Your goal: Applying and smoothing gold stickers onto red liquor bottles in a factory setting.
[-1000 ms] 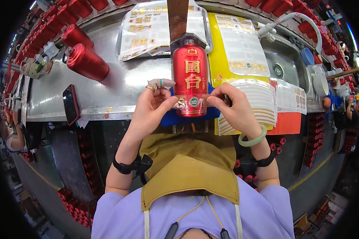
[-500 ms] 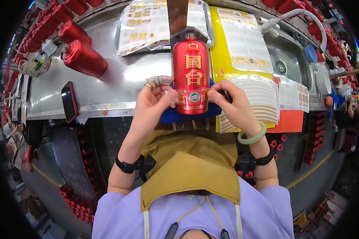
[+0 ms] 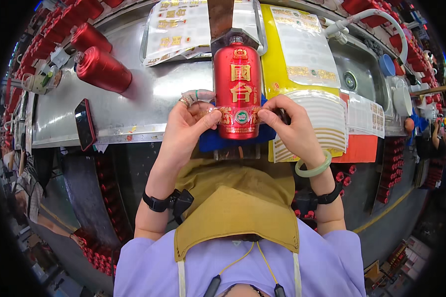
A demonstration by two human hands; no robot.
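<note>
A red bottle with raised gold characters lies on its back in front of me, its neck pointing away. Across its lower part runs a clear film strip with gold figures and a round green emblem. My left hand, ringed, pinches the strip's left end between thumb and fingers beside the bottle. At the opposite end, my right hand pinches the film with thumb and forefinger close against the bottle's side. A blue cloth shows under the bottle's base.
Left on the metal bench are red bottles and a phone. A tray with decal sheets lies behind. To the right are a yellow board, curved strips and a sink. A person's arm reaches toward bottles lower left.
My hands and the film strip stay almost in place on the bottle, with the strip lying slightly flatter. At far left, another person's arm now extends toward the red bottles below.
</note>
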